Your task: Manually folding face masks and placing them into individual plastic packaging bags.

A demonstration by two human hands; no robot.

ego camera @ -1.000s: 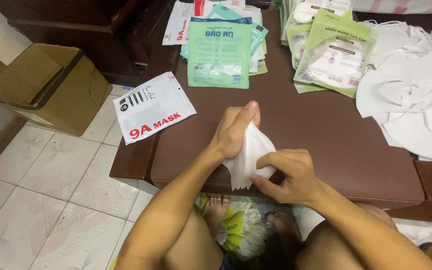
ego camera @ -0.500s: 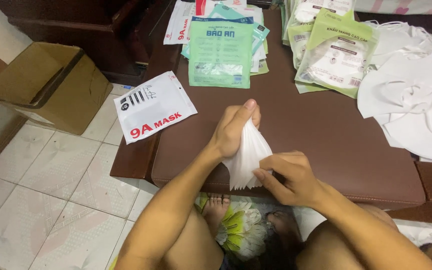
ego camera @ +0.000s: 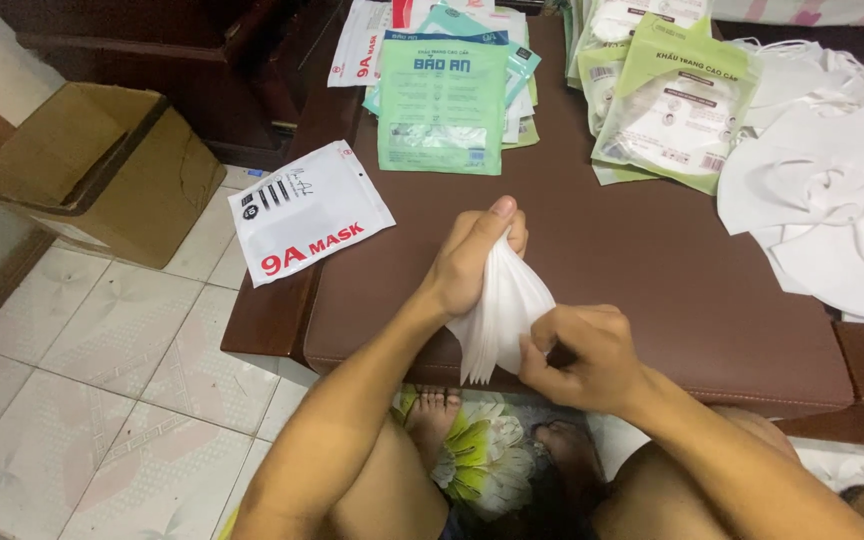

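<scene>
My left hand [ego camera: 477, 255] grips the top of a small stack of white face masks [ego camera: 500, 318], holding it upright over the near edge of a brown padded table [ego camera: 632, 270]. My right hand [ego camera: 577, 352] pinches the stack's lower right edge with thumb and fingers. The masks fan out slightly at the bottom. Both forearms reach in from below.
A white mask pouch with red print [ego camera: 304, 210] lies at the table's left edge. Green pouches [ego camera: 442, 105] and light green pouches [ego camera: 674, 105] lie at the back. Loose white masks [ego camera: 832, 210] pile at the right. An open cardboard box [ego camera: 92, 165] stands on the tiled floor.
My hands and the mask stack have stayed in nearly the same spot. The right fingers have shifted slightly along the stack's lower edge.
</scene>
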